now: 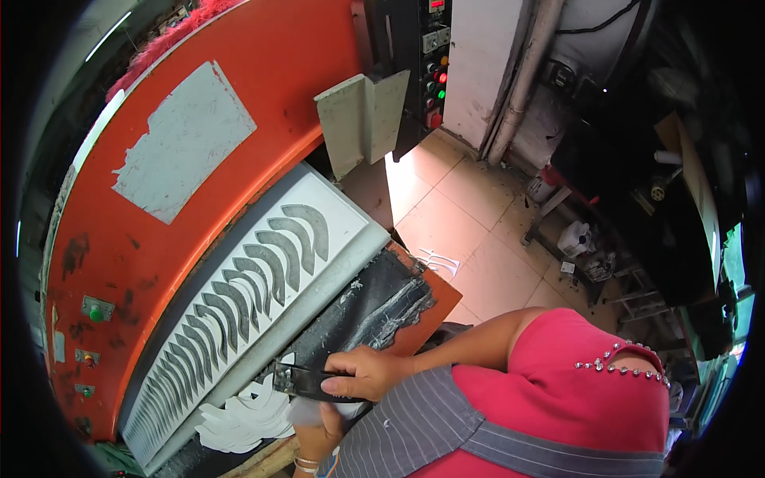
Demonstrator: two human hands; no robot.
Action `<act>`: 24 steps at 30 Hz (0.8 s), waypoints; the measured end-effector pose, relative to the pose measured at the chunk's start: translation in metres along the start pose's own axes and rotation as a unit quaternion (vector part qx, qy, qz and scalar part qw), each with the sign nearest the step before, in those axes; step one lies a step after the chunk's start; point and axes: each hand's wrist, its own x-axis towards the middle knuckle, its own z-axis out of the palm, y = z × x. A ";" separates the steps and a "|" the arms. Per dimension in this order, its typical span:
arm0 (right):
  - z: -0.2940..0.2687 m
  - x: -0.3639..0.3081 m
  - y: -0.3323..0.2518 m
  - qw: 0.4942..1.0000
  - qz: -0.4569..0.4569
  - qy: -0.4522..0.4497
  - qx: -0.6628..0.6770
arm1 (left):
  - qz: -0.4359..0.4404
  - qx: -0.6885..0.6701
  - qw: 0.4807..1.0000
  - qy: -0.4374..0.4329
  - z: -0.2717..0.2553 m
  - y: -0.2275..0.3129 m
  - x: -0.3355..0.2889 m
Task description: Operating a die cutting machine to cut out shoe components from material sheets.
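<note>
My right hand [358, 374] is closed around a black hand tool [307, 381] with a squarish metal end, whose kind I cannot make out. Just below it, my left hand [319, 434], with bangles at the wrist, has its thumb up against a whitish piece [311, 413]; its other fingers are hidden. Beside both hands lies a loose pile of white curved cut-outs [247, 418]. Farther off, a long white board [343, 217] lies under the orange press, bearing a row of several grey crescent-shaped pieces [275, 253], larger toward the far end.
The orange press body [287, 64] rises along the left, with push buttons [96, 312] low on it. A worn black surface [351, 319] lies between the board and me. A control panel [434, 72] with lit buttons stands at the back; scraps [438, 261] lie on the tiled floor [494, 247].
</note>
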 end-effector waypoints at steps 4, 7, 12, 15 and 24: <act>-0.001 -0.002 0.000 0.999 -0.026 0.016 0.014 | 0.171 0.154 0.973 0.031 -0.005 -0.005 -0.013; -0.003 -0.006 -0.002 0.999 0.006 0.029 0.042 | 0.147 0.133 0.975 0.098 -0.003 -0.016 -0.027; -0.016 -0.006 -0.006 0.991 -0.038 0.122 -0.029 | 0.102 0.098 0.970 0.200 -0.019 -0.054 -0.070; -0.092 0.014 -0.018 0.903 0.130 0.352 0.210 | 0.064 0.090 0.954 0.277 -0.027 -0.071 -0.093; -0.214 0.088 -0.009 0.838 -0.166 -0.021 -0.519 | -0.275 0.186 0.840 0.429 -0.093 -0.134 -0.091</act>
